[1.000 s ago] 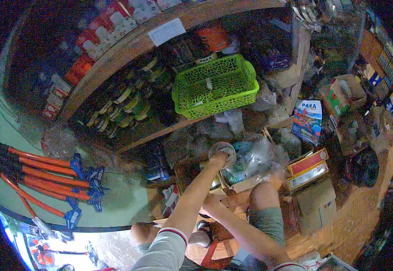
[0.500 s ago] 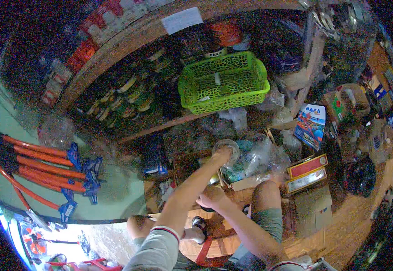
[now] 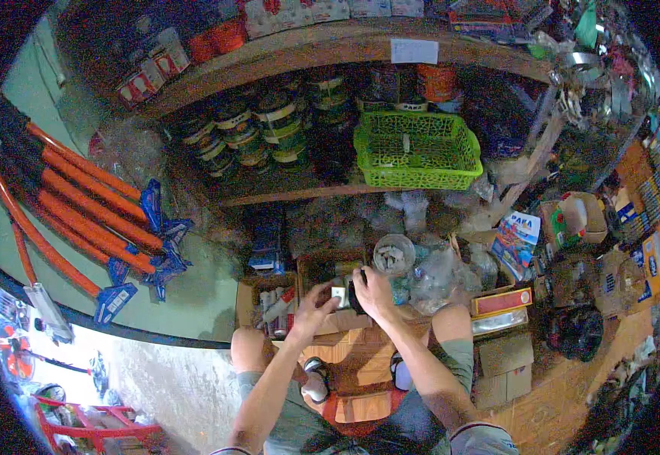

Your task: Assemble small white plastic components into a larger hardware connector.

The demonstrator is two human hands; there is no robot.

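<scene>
My left hand [image 3: 314,309] pinches a small white square piece [image 3: 337,295] between thumb and fingers, above the boxes in front of my knees. Close by on its right, my right hand [image 3: 374,293] is closed round a small dark object [image 3: 357,282] whose kind I cannot make out. Just beyond my right hand stands a round clear tub [image 3: 394,255] with several whitish pieces in it. Clear plastic bags [image 3: 438,282] lie to the right of the tub.
A green plastic basket [image 3: 419,182] sits on the shelf ahead, beside stacked cans [image 3: 278,125]. Orange-handled tools [image 3: 99,220] lean at left. A red-and-yellow box [image 3: 501,301] and a cardboard box [image 3: 503,368] are by my right knee. A red stool [image 3: 356,428] is beneath me.
My left hand has come back out of the tub, now with a white piece in its fingers. My right hand has risen beside it with the dark object. The view has shifted.
</scene>
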